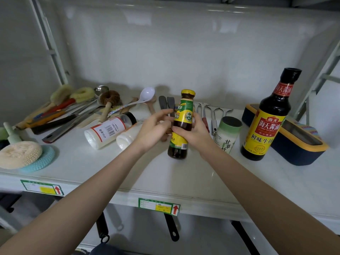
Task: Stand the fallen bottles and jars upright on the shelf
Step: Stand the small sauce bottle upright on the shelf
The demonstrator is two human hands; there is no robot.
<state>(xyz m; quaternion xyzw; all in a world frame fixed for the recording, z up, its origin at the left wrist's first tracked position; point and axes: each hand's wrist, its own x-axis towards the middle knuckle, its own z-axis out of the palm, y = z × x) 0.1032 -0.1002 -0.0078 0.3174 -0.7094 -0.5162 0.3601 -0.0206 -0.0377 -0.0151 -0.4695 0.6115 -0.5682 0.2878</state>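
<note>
A small dark sauce bottle (181, 124) with a yellow cap and a green-yellow label stands upright on the white shelf (95, 168). My right hand (193, 132) grips its middle from the right. My left hand (153, 128) touches its left side with fingers spread. Two white jars lie on their sides to the left: one with a black cap and a red-edged label (108, 130), and a plain one (128, 136) partly hidden behind my left wrist. A tall soy sauce bottle (269, 118) and a green-white canister (228, 134) stand upright at the right.
Brushes, knives and ladles (73, 111) are piled at the back left. A sponge on a teal pad (24, 155) lies at the front left. A navy and yellow box (298, 144) sits at the far right. Forks and spatulas (207, 115) lie behind the bottle.
</note>
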